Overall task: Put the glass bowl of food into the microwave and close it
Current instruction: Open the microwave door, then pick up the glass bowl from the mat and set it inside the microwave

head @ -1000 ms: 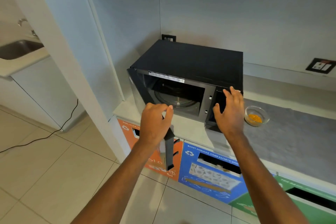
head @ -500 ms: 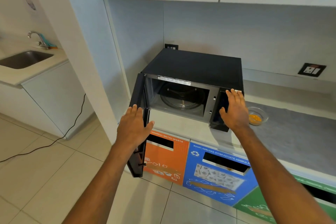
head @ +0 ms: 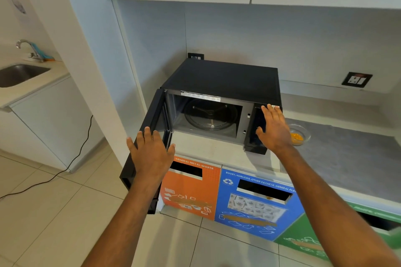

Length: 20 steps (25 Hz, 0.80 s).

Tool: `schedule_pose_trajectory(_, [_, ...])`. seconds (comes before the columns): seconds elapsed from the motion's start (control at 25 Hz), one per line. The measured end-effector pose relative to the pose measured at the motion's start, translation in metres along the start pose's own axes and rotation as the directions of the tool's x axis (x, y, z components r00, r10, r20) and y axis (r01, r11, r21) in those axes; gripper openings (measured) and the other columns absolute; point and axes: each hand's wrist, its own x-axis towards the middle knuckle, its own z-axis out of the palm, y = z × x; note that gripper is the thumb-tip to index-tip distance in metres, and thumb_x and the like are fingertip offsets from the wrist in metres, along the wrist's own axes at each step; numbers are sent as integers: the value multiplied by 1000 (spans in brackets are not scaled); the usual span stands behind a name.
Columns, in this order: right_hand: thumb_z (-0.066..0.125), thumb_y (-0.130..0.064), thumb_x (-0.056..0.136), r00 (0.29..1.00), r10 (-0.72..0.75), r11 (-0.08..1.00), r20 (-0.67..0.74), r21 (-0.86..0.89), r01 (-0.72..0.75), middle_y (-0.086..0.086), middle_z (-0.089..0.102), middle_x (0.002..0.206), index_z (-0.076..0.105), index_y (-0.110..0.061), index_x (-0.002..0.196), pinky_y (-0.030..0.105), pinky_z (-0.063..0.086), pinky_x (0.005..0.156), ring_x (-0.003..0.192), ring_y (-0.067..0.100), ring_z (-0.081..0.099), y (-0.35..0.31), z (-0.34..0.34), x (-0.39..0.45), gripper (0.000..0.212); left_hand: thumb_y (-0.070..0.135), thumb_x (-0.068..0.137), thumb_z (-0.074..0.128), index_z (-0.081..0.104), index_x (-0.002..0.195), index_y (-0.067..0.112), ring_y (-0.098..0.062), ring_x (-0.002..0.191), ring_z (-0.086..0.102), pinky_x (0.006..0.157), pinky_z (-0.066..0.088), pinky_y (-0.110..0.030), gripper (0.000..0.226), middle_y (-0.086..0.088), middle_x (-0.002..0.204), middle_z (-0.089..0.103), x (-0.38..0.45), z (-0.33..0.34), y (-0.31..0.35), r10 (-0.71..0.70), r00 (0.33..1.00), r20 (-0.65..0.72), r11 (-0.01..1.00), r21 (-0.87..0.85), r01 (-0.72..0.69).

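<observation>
A black microwave (head: pixel 223 78) stands on the counter with its door (head: pixel 152 128) swung wide to the left. Inside, the glass turntable (head: pixel 211 118) is bare. My left hand (head: pixel 150 151) lies flat, fingers spread, on the top edge of the door. My right hand (head: pixel 274 129) is open with its palm against the microwave's control panel. The small glass bowl (head: pixel 300 135) with orange food sits on the counter just right of the microwave, partly hidden behind my right hand.
A grey mat (head: pixel 351 158) covers the counter to the right. Below the counter are orange (head: pixel 191 191), blue (head: pixel 256 204) and green (head: pixel 338 238) recycling bins. A sink (head: pixel 19 73) with a tap is at far left. A black cable (head: pixel 71 162) runs across the tiled floor.
My left hand pulled the microwave door from partly open to fully open and now rests flat on its top edge. My right hand stayed on the control panel.
</observation>
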Motion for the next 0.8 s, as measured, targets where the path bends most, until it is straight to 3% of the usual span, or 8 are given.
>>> schedule_pose_trajectory(0.12, [65, -34, 94, 1000, -3, 999, -8, 40, 4, 2, 17, 170, 23, -24, 160, 53, 27, 121, 157, 28, 12, 4, -1, 0, 79, 61, 96, 45, 34, 155, 19, -32, 158, 11, 122, -7, -63, 73, -12, 169, 21, -2, 9, 24, 117, 993, -29, 993, -2, -117])
schedule_pose_trajectory(0.28, [69, -26, 90, 983, 90, 974, -161, 221, -53, 2, 27, 165, 30, -23, 155, 48, 33, 119, 153, 26, 25, 18, 7, -18, 76, 62, 98, 39, 30, 157, 26, -26, 159, 7, 121, -16, -61, 70, -5, 170, 17, -7, 42, 78, 298, 949, 106, 951, -114, -286])
schedule_pose_trajectory(0.4, [67, -26, 91, 959, 182, 932, -219, 350, -96, 3, 32, 161, 31, -26, 151, 43, 35, 114, 147, 23, 32, 46, 21, -36, 71, 61, 99, 38, 29, 157, 30, -21, 159, 7, 121, -20, -55, 66, 0, 170, 18, -9, 76, 126, 448, 875, 183, 881, -258, -397])
schedule_pose_trajectory(0.48, [67, -27, 91, 950, 229, 911, -213, 391, -132, 3, 39, 152, 32, -27, 150, 35, 44, 106, 131, 7, 38, 72, 32, -45, 68, 62, 99, 36, 28, 157, 32, -17, 158, 9, 122, -19, -50, 66, 4, 170, 20, -8, 98, 165, 544, 805, 236, 817, -370, -443])
schedule_pose_trajectory(0.56, [66, -27, 90, 947, 278, 882, -162, 435, -184, -1, 47, 138, 36, -29, 147, 19, 39, 95, 113, -7, 35, 97, 42, -54, 64, 58, 99, 40, 30, 157, 30, -15, 155, 19, 126, -3, -43, 65, 5, 167, 29, -8, 119, 208, 594, 753, 282, 770, -471, -431])
schedule_pose_trajectory(0.64, [65, -21, 88, 942, 321, 845, -99, 478, -238, -4, 51, 131, 42, -25, 144, 12, 34, 94, 114, -4, 40, 129, 52, -59, 61, 52, 99, 48, 34, 155, 29, -16, 150, 32, 123, 20, -37, 62, 5, 162, 39, -10, 141, 258, 616, 712, 338, 734, -574, -363])
schedule_pose_trajectory(0.72, [66, -17, 88, 938, 342, 847, -63, 454, -279, 2, 54, 135, 51, -15, 138, 18, 34, 100, 126, 13, 48, 155, 61, -60, 53, 52, 98, 50, 35, 154, 30, -16, 146, 39, 117, 34, -35, 62, 5, 159, 43, -11, 160, 294, 626, 674, 393, 713, -639, -289])
schedule_pose_trajectory(0.8, [66, -16, 89, 917, 399, 816, -12, 460, -349, 8, 53, 141, 54, -9, 137, 24, 35, 106, 132, 24, 49, 182, 66, -55, 50, 53, 98, 49, 34, 154, 30, -16, 145, 41, 115, 37, -34, 63, 3, 160, 41, -8, 179, 330, 639, 646, 418, 705, -655, -273])
